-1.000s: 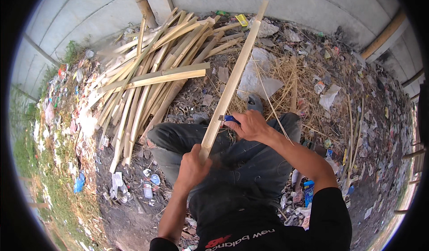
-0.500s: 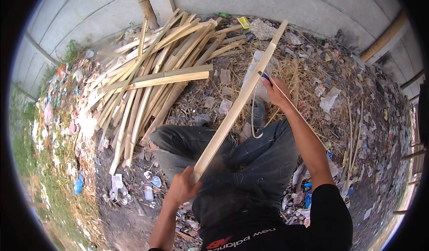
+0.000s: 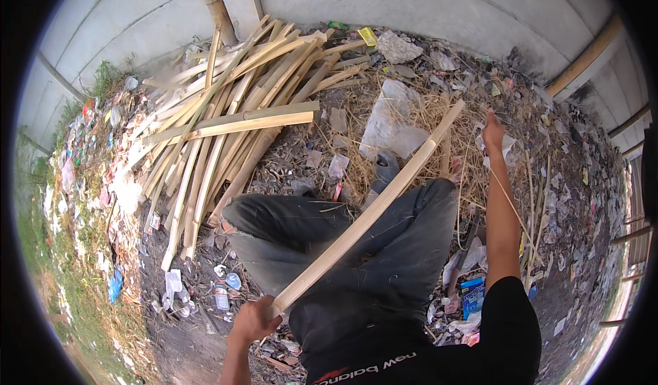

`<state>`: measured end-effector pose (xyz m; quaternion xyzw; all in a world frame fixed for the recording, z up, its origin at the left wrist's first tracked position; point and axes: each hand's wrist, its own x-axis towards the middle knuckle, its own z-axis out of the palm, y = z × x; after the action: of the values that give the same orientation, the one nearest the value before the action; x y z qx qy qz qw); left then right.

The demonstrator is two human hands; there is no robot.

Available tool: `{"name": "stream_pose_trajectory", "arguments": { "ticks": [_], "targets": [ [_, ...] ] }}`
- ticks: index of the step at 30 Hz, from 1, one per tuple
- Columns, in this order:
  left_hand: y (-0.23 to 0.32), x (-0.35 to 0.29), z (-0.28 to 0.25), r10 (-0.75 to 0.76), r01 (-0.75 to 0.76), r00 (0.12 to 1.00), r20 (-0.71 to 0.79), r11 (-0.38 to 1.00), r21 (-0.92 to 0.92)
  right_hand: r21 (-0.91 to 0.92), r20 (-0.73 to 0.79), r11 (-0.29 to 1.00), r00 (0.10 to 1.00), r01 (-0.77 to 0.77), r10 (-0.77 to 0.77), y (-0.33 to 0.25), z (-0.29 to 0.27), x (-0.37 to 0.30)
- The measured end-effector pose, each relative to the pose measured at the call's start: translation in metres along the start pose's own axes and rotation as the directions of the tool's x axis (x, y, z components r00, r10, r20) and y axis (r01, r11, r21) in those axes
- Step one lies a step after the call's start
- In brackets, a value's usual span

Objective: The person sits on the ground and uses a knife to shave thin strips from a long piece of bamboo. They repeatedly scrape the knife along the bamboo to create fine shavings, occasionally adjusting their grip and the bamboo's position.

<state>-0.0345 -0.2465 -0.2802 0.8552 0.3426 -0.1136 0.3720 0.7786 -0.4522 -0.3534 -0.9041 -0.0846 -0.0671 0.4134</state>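
A long, flat bamboo slat [image 3: 367, 222] slants across my lap, its far end up and to the right. My left hand [image 3: 253, 319] is closed round its near end. Out to the right, clear of the slat, my right hand [image 3: 492, 133] has its fingers curled in; whatever they grip is hidden from this side. A thin bamboo sliver [image 3: 508, 196] runs beside my right forearm. My crossed legs in dark trousers [image 3: 404, 231] lie beneath the slat.
A heap of bamboo slats [image 3: 233, 121] fills the ground at the left front. A whitish slab [image 3: 389, 114] lies among dry shavings [image 3: 469, 155] past my feet. A grey panel wall [image 3: 404, 1] stands beyond, with bamboo poles [image 3: 218, 8]. Scattered litter includes a blue packet [image 3: 472, 296].
My right hand has left the slat and swung right; the small blue item seen in it before no longer shows. The slat's far end has dropped toward me and right, and my left hand has shifted slightly left.
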Motion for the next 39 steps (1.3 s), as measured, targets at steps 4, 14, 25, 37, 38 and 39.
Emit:
{"name": "stream_pose_trajectory", "arguments": {
  "ticks": [4,14,25,37,38,39],
  "targets": [
    [0.022,0.041,0.004,0.054,-0.068,0.993,-0.108,0.989,-0.131,-0.173,0.309,0.972,0.946,0.16,-0.1,-0.007,0.018,-0.049],
    [0.102,0.11,-0.01,0.068,-0.202,0.94,-0.335,0.901,-0.384,-0.427,0.573,0.746,0.791,0.511,-0.214,-0.04,0.027,-0.12],
    [0.106,0.13,-0.014,0.025,-0.193,0.923,-0.384,0.893,-0.406,-0.114,0.829,0.78,0.492,0.615,-0.267,-0.053,-0.031,-0.184],
    [0.108,0.133,-0.011,0.087,-0.232,0.931,-0.353,0.889,-0.395,-0.182,0.485,0.948,0.862,0.26,-0.143,-0.015,-0.051,-0.115],
    [0.109,0.133,-0.008,0.084,-0.234,0.929,-0.361,0.889,-0.395,-0.179,0.577,0.926,0.798,0.331,-0.174,-0.035,-0.039,-0.137],
    [0.11,0.132,-0.006,0.082,-0.235,0.926,-0.368,0.889,-0.393,-0.167,0.661,0.902,0.724,0.399,-0.198,-0.049,-0.03,-0.158]
  ]
}}
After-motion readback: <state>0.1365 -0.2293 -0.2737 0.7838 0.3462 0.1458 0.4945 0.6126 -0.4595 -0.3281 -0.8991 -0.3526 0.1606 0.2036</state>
